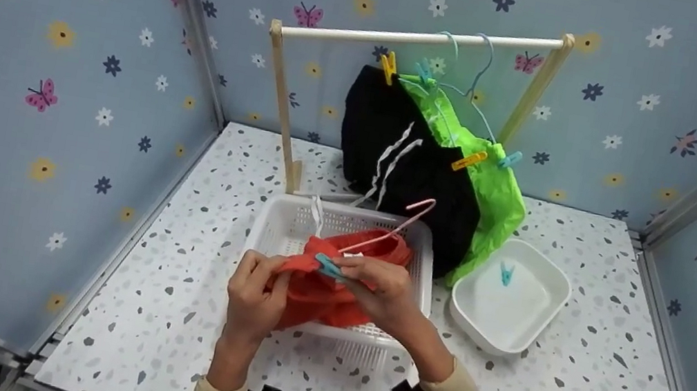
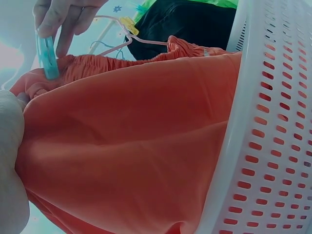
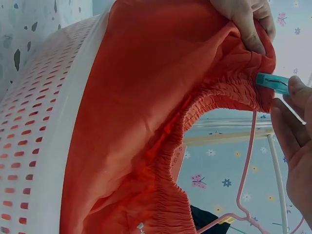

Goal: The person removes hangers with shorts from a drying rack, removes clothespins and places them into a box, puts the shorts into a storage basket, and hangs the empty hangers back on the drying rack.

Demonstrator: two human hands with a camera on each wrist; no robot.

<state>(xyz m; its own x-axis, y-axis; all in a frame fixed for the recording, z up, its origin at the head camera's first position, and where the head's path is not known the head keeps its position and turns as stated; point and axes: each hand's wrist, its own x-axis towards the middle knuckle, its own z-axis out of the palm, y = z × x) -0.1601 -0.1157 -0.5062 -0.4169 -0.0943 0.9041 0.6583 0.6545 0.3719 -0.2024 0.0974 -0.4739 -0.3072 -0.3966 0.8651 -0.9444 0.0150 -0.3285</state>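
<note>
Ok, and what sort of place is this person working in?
Probably a small staged booth for laundry work: flower-patterned panels enclose a speckled tabletop on three sides, and a clothes rack standing on it holds a black garment pegged up.

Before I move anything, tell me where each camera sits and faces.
Head: head-worn, facing forward-down over the white perforated plastic basket; left hand and right hand show.
Left wrist: worn there, facing the red cloth garment; both hands show.
Right wrist: worn there, facing the garment; both hands show.
Wrist views share the held teal plastic clothespin.
</note>
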